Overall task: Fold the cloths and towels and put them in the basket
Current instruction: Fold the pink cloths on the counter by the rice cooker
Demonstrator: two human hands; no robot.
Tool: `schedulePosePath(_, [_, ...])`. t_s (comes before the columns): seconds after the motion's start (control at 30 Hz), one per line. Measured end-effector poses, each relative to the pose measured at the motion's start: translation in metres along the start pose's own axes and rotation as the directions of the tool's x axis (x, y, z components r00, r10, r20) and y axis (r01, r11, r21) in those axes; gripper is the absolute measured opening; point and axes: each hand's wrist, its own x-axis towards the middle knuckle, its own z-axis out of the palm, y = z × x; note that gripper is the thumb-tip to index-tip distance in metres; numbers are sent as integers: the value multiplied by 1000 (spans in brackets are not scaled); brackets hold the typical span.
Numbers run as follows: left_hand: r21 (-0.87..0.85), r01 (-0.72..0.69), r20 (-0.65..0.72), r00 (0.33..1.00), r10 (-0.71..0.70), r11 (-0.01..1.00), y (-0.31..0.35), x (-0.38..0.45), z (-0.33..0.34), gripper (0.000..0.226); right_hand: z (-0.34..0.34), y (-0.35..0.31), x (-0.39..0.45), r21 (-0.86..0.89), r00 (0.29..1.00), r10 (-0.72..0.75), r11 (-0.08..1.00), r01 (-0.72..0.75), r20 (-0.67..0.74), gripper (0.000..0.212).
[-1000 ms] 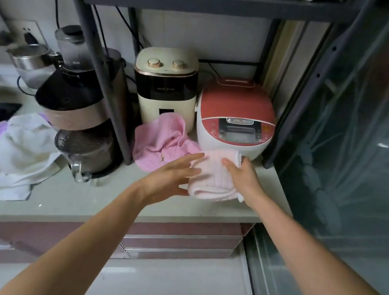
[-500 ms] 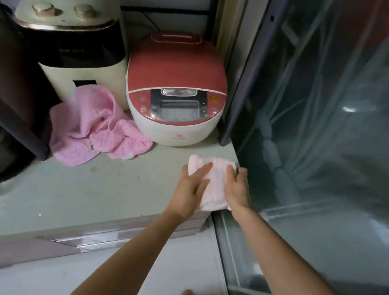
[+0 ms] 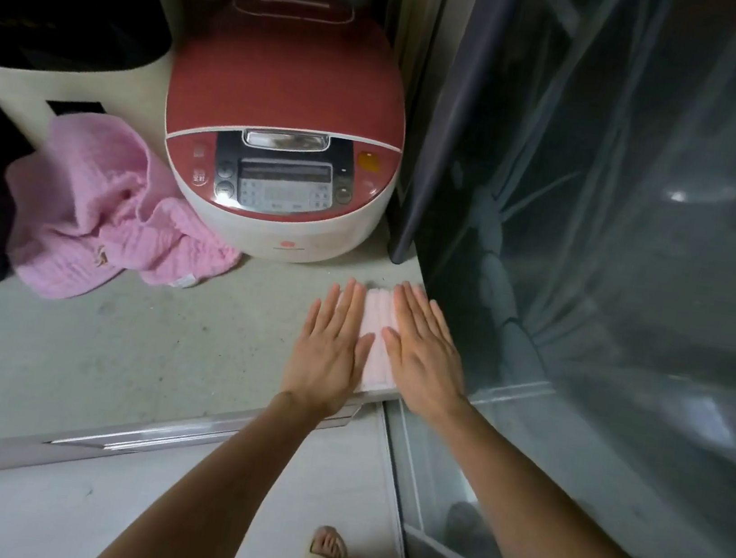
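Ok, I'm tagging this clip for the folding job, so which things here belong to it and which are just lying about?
Part of the job:
pale cloth, pressed flat under left hand and right hand
pink towel, crumpled, unfolded

Just lying about:
rice cooker
cream appliance
counter

Both bare forearms extend forward from the lower edge of the view, converging toward the far right. The left hand (image 3: 331,353) lies palm down, fingers straight and held close together, thumb angled toward the other hand. The right hand (image 3: 423,352) lies palm down beside it, fingers straight and slightly spread, pointing away from the body. The two hands are side by side, their thumbs nearly meeting. Neither hand curls or pinches. A sandalled foot (image 3: 325,549) shows below.
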Motion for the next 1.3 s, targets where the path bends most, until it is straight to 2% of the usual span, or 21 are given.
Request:
schedulePosePath(0.07, [52,-31,66,997,28,998,-6,-1,-3,63,7,8,0,-12,994,26,1000,-24,108,63])
schedulePosePath(0.17, [48,-9,162,987,1,999,-5,3,-12,63,1,9,5,-46,979,-2,999,11,206,61])
schedulePosePath(0.27, [76,-13,247,969,-6,997,-1,6,-28,65,-15,4,10,-67,954,39,998,-20,297,57])
schedulePosePath(0.3, [74,-2,258,966,-17,997,-1,5,-35,65,-20,1,13,-82,960,54,996,-32,274,55])
schedulePosePath(0.37, [57,44,228,972,-56,997,-6,-2,-53,60,-33,-13,13,-94,995,47,995,-38,91,50])
schedulePosePath(0.4, [50,70,188,979,-79,996,-11,-9,-64,54,-41,-23,13,-70,1000,18,997,-19,-11,45])
schedulePosePath(0.47, [34,131,126,983,-134,991,-32,-26,-87,39,-54,-48,10,32,982,-118,992,124,-147,30])
schedulePosePath(0.57, [27,282,128,951,-283,959,-79,-57,-124,33,-73,-101,16,145,931,-363,920,365,-41,18])
schedulePosePath(0.63, [42,387,118,914,-389,921,-114,-77,-147,34,-75,-138,33,212,903,-425,889,405,57,20])
schedulePosePath(0.73, [37,512,72,855,-514,858,-161,-103,-173,37,-65,-194,63,247,905,-404,898,363,137,26])
schedulePosePath(0.83, [41,545,57,836,-546,838,-196,-118,-187,40,-55,-234,94,153,934,-350,929,336,73,34])
schedulePosePath(0.9, [22,534,46,844,-535,845,-215,-118,-195,44,-53,-254,116,148,966,-257,956,252,18,43])
schedulePosePath(1.0, [-27,465,52,885,-463,885,-239,-111,-205,49,-55,-280,144,247,995,-29,969,4,100,50])
schedulePosePath(1.13, [-69,358,27,934,-357,931,-260,-100,-222,49,-48,-301,172,386,941,177,878,-283,288,68])
schedulePosePath(1.2, [-106,301,10,953,-302,948,-266,-99,-227,48,-44,-309,180,449,919,208,823,-349,334,64])
schedulePosePath(1.3, [-180,187,-33,980,-196,966,-274,-96,-237,46,-42,-313,182,336,903,217,875,-348,370,45])
